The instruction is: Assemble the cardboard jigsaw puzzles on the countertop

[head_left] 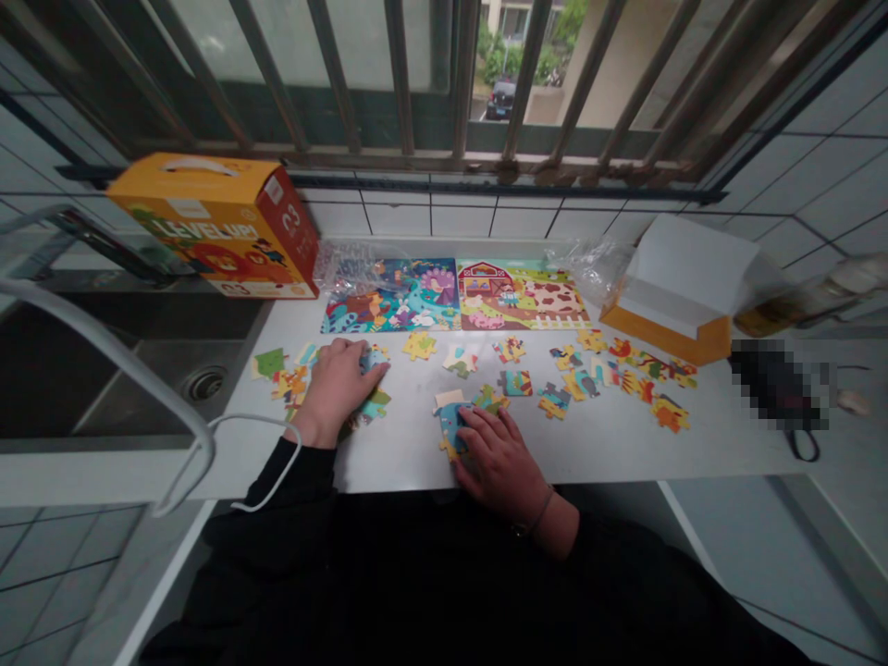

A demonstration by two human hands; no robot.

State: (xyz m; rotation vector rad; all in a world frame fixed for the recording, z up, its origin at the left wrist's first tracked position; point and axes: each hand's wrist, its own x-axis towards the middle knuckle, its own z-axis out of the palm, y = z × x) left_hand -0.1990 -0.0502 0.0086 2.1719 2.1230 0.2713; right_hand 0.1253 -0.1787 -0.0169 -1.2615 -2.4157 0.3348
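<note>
Where our left hand rests: fingers pressed together, touching jigsaw pieces; pinching cannot be told.
Where our right hand rests: fingers spread, seemingly keeping a blue piece flat on the white counter.

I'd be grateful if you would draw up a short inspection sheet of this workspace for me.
Surface: white countertop, with a stainless sink to its left.
Job's things: loose jigsaw pieces spread across the counter; behind them, a farm-scene puzzle picture and a colourful puzzle picture.
Clutter: orange "Level Up" box, open orange-and-white box, clear plastic bag, pixelated dark object.
Grippers: none; left hand rests on pieces, right hand on a blue piece.
Cables: white cord looped beside the left forearm.
Surroundings: tiled walls, barred window, parked car outside.
</note>
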